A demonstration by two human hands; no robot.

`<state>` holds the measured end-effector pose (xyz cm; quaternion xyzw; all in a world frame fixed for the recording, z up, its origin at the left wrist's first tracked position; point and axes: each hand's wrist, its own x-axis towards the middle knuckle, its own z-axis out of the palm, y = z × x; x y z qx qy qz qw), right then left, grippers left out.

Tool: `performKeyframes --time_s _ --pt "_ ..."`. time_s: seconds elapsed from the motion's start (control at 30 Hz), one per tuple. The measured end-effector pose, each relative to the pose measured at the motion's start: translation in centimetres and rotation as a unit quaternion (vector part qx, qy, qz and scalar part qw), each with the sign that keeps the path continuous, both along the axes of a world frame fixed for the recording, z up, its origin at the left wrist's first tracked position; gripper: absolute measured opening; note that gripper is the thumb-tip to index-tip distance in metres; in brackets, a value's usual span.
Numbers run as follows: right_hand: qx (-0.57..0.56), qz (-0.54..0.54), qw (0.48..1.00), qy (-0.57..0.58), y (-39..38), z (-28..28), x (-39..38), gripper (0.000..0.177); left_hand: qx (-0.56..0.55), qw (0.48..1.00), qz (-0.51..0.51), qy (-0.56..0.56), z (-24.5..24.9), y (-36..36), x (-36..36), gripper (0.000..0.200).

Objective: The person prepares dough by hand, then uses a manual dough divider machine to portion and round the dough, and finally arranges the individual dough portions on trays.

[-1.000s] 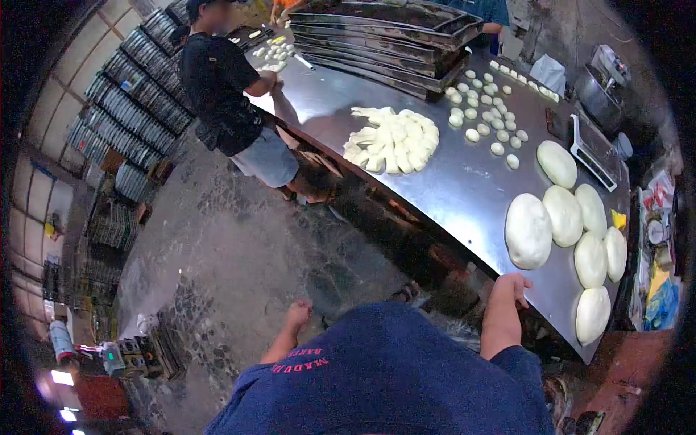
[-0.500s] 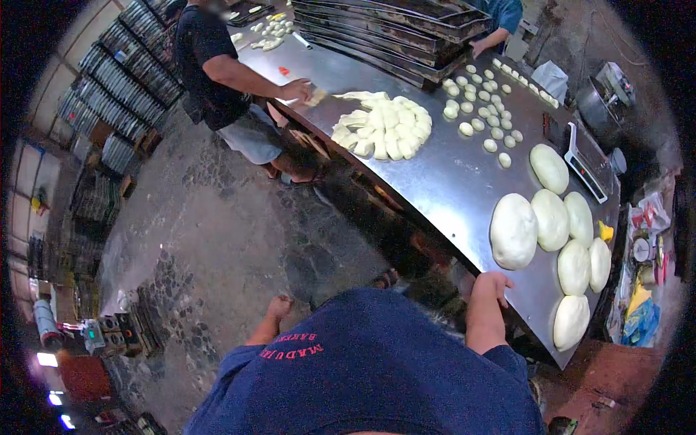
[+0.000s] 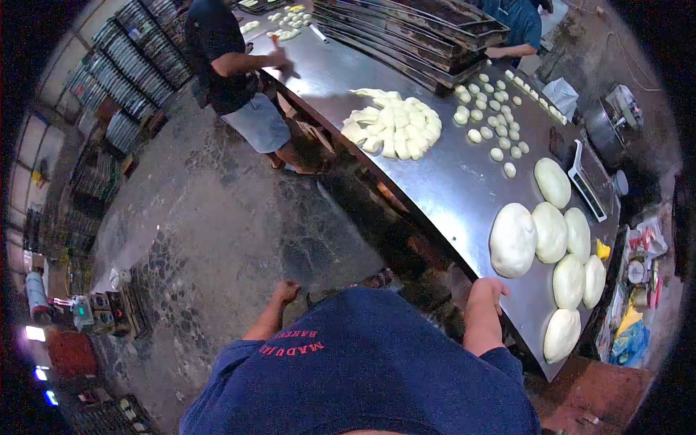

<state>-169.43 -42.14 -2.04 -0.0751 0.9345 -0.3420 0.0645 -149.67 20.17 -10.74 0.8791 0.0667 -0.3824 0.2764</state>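
Low over the floor, to the left of my shirt, my left hand (image 3: 288,291) is curled closed; what it holds, if anything, is too small to tell. At the near edge of the metal table (image 3: 464,210), my right hand (image 3: 491,290) hangs with its fingers bent and partly hidden, close below a large dough piece (image 3: 513,241). Several more big rounded dough pieces (image 3: 568,281) lie to its right. Farther up the table sit a heap of cut dough (image 3: 395,125) and several small dough balls (image 3: 502,131).
A person in a black shirt (image 3: 214,45) stands at the table's left side. Another person in a blue shirt (image 3: 518,27) is behind stacked trays (image 3: 413,36). A scale (image 3: 589,181) stands on the right edge, near a mixer bowl (image 3: 605,122). Racks (image 3: 134,69) line the left.
The view has shifted slightly. The black-shirted person's hand has lifted from the table with an orange-red tool. My left hand has moved slightly up; my right hand remains by the table edge.
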Motion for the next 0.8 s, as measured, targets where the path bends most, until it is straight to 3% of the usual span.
performKeyframes --time_s 0.07,0.13,0.17,0.23,0.33,0.43,0.57,0.6,0.7,0.8 --pt "-0.002 0.006 1.000 -0.008 1.8 3.5 1.0 0.058 -0.009 1.000 0.019 0.020 -0.6 0.8 -0.1 0.037" --pt "-0.004 0.012 1.000 -0.016 0.3 1.3 0.5 0.057 0.019 0.997 -0.063 -0.032 -3.7 3.3 -0.5 0.039" --pt "-0.004 0.015 1.000 -0.020 -0.7 -0.8 0.0 0.057 0.017 0.997 -0.060 -0.034 -2.9 3.4 -1.0 0.039" --pt "-0.006 0.020 0.999 -0.026 -1.5 -2.4 -0.4 0.056 0.026 0.999 -0.037 -0.026 -0.5 3.9 -2.4 0.042" --pt "-0.007 0.027 0.999 -0.037 -0.9 -1.1 0.0 0.054 0.101 0.995 0.025 -0.001 -3.3 6.0 -3.7 0.042" --pt "-0.012 0.049 0.997 -0.051 -0.4 -0.7 -0.5 0.052 0.090 0.996 0.010 -0.008 -0.3 5.4 -4.9 0.042" --pt "-0.017 0.089 0.992 -0.084 0.1 -0.6 -0.7 0.050 0.085 0.992 0.085 0.030 0.2 4.6 -4.8 0.041" --pt "-0.019 0.090 0.992 -0.090 0.1 -0.6 -0.7 0.050 0.071 0.995 0.060 0.027 -2.2 5.3 -4.6 0.041" --pt "-0.024 0.078 0.992 -0.099 -0.4 -1.3 -0.8 0.048 0.051 0.998 -0.036 0.007 -1.8 4.2 -3.6 0.040" --pt "-0.026 0.069 0.991 -0.111 -1.0 -1.5 -0.6 0.047 0.047 0.992 -0.111 -0.030 2.7 1.8 -2.6 0.039"
